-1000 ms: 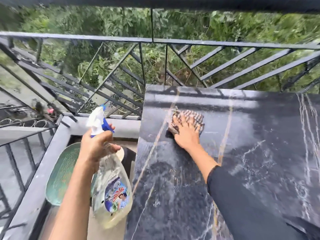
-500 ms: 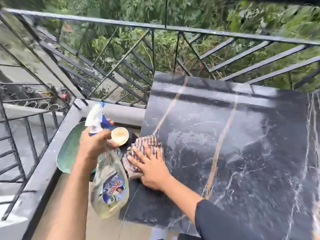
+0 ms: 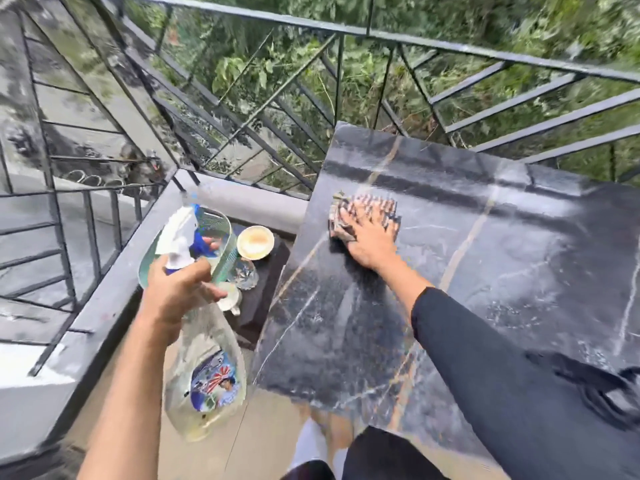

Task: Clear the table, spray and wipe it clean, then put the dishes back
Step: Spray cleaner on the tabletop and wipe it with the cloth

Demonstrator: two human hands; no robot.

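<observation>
My right hand [image 3: 369, 237] lies flat, fingers spread, pressing a striped cloth [image 3: 370, 206] onto the black marble table [image 3: 485, 271] near its far left corner. My left hand [image 3: 176, 289] grips the neck of a clear spray bottle [image 3: 204, 375] with a white and blue trigger head, held left of the table above the floor. Beside the table's left edge a low dark stand [image 3: 266, 289] carries the dishes: a green glass plate [image 3: 221, 237], a cream bowl [image 3: 255, 242], a cut-glass piece [image 3: 246, 273] and a white cup [image 3: 230, 299], partly hidden behind my left hand.
A black metal railing [image 3: 346, 81] runs close behind and to the left of the table, on a grey concrete ledge [image 3: 114, 289]. Green foliage lies beyond. Beige floor tiles [image 3: 242, 441] and my feet show at the near edge of the table.
My right hand has pushed the cloth from the table's near left edge back up toward the far left corner. The spray bottle stays in my left hand.
</observation>
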